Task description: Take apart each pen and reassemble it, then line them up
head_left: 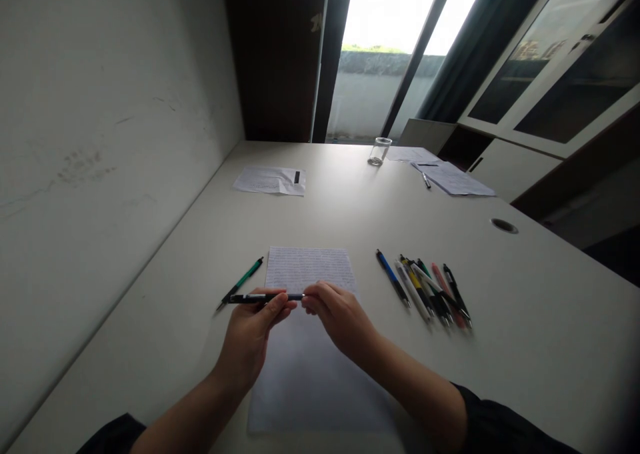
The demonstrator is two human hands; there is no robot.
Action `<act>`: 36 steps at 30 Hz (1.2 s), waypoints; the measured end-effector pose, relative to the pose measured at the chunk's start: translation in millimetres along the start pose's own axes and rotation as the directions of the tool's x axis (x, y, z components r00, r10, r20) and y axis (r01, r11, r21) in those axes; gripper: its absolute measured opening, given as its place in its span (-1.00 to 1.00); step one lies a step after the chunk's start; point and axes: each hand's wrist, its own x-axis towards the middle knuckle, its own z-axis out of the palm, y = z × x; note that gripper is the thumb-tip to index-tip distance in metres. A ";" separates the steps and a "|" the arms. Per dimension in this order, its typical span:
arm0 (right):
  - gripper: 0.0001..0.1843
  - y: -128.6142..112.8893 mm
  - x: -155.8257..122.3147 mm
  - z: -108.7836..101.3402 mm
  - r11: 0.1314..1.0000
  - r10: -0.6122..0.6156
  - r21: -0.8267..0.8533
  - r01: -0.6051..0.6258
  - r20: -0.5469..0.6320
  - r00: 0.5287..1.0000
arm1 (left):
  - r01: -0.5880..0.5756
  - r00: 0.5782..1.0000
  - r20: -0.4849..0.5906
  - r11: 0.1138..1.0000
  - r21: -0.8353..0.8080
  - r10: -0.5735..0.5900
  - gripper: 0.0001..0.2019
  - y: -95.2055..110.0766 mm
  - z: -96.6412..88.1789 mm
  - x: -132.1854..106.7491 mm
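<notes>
A black pen (250, 299) lies level between my two hands, above a sheet of paper. My left hand (247, 334) is closed round its barrel, thumb along the near side. At the silver tip end, the fingers of my right hand (337, 311) pinch together on the pen. The paper (305, 381) under my hands has lines of handwriting on its far part and a blank near part. Just left of it rests a green and black pen (243, 283). To the right lies a blue and black pen (393, 277), beside a loose pile of several pens (440, 297).
A white wall (125, 141) borders the table (190, 241) on the left. Farther back are a written sheet (270, 181), a clear glass (380, 153), more papers (455, 177) and a pen (426, 180). A round cable hole (504, 226) opens in the tabletop at right.
</notes>
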 end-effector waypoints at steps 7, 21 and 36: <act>-0.89 -0.3 -0.1 -0.7 0.999 -0.028 0.019 0.029 -0.079 0.996 | 0.001 1.000 -0.002 1.000 -0.014 -0.001 -0.79 1.2 0.7 -2.0; -0.89 3.0 -0.5 0.7 0.999 -0.035 -0.006 0.035 -0.063 0.997 | -0.001 1.000 0.004 1.000 -0.013 0.001 -0.78 1.0 1.0 -1.3; -0.77 1.4 0.2 -2.7 0.999 -0.037 0.020 0.036 0.032 0.999 | 0.000 1.000 0.007 0.999 -0.035 0.000 -0.80 -1.4 0.0 0.0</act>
